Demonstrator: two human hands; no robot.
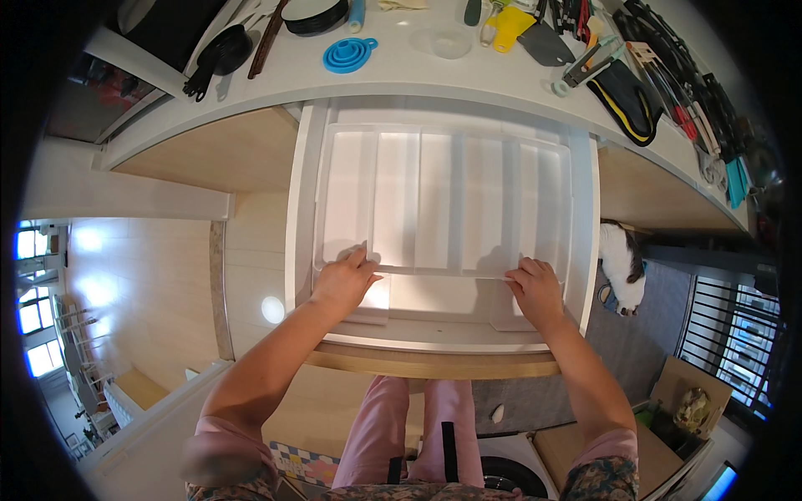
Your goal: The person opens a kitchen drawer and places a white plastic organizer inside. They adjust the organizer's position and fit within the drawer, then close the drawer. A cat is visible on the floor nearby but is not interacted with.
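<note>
A pulled-out white drawer (301,188) lies before me, and inside it sits a translucent plastic drawer organizer (440,200) with several long compartments. No utensils lie in those compartments. My left hand (346,278) pinches the organizer's near rim towards its left corner. On the right, my right hand (537,289) grips the same rim close to the other corner. Between the organizer and the drawer's front panel (432,344) a strip of the drawer floor shows. Pale flat pieces (369,307) rest there below each hand; what they are I cannot tell.
The counter (401,69) behind the drawer carries a blue collapsible funnel (348,55), black measuring cups (225,50), a clear bowl (451,45), a yellow scraper (512,28), tongs (586,67) and many other utensils. A black-and-white cat (622,269) is on the floor at right.
</note>
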